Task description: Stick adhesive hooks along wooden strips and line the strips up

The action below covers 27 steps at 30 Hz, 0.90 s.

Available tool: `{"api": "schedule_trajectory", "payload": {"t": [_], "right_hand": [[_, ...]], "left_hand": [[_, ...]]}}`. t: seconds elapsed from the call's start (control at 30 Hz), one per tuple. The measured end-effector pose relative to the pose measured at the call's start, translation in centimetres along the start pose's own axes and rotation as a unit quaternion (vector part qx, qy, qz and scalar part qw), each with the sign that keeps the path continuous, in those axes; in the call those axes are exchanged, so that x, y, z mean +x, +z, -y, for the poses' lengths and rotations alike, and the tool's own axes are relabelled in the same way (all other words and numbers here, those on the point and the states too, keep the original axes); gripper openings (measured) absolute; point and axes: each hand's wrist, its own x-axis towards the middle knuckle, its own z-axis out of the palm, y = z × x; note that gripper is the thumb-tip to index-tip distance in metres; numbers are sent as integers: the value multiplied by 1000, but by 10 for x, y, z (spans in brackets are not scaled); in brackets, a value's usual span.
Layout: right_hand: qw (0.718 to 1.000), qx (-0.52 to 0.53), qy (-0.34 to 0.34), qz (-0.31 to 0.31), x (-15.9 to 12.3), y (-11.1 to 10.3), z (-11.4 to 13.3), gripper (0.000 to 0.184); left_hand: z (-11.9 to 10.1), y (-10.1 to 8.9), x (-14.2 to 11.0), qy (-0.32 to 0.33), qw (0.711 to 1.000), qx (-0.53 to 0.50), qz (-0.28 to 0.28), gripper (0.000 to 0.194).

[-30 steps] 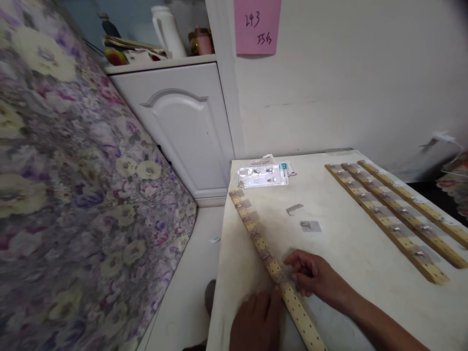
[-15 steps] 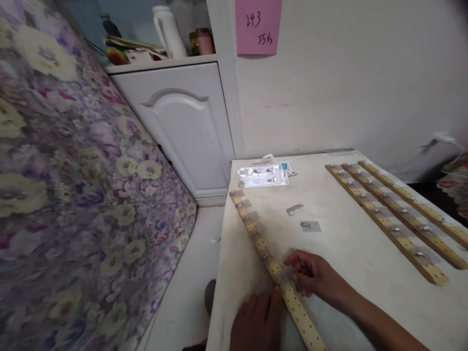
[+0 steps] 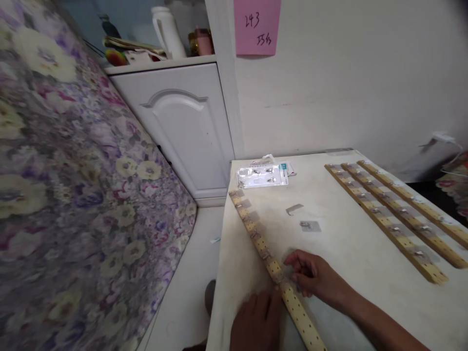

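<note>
A long yellow wooden strip (image 3: 300,311) with rows of dark holes or dots runs slantwise along the table's left side. Several clear adhesive hooks (image 3: 265,253) sit along its upper part. My left hand (image 3: 256,319) lies with fingers stretched out, its index fingertip touching the strip's left edge. On the right side, my right hand (image 3: 309,274) has its fingers curled, thumb and fingers at the clear pad of the lowest hook (image 3: 280,279); the fingers partly hide that pad. A loose clear hook (image 3: 310,226) and another loose hook piece (image 3: 294,209) lie beyond this hand.
Three similar strips (image 3: 387,222) bearing hooks lie at the table's right. Blister packs of hooks (image 3: 262,176) rest at the back left. A white cabinet (image 3: 186,131) and a floral curtain (image 3: 91,195) stand left; a wall with a pink note (image 3: 256,27) rises behind.
</note>
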Motion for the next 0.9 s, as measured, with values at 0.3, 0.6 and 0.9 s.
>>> {"api": "schedule_trajectory", "payload": {"t": [0.3,0.6,0.9], "right_hand": [[996,-74,-36,-25,1,5,2,18],[992,-110,-24,-57,5,8,-1,9],[997,-62,-23,-42,6,8,0,9]], "left_hand": [[1,-1,0,3,999,-31,13,52],[1,-2,0,4,999,-30,14,52],[-2,-2,2,7,1000,2,23,53]]}}
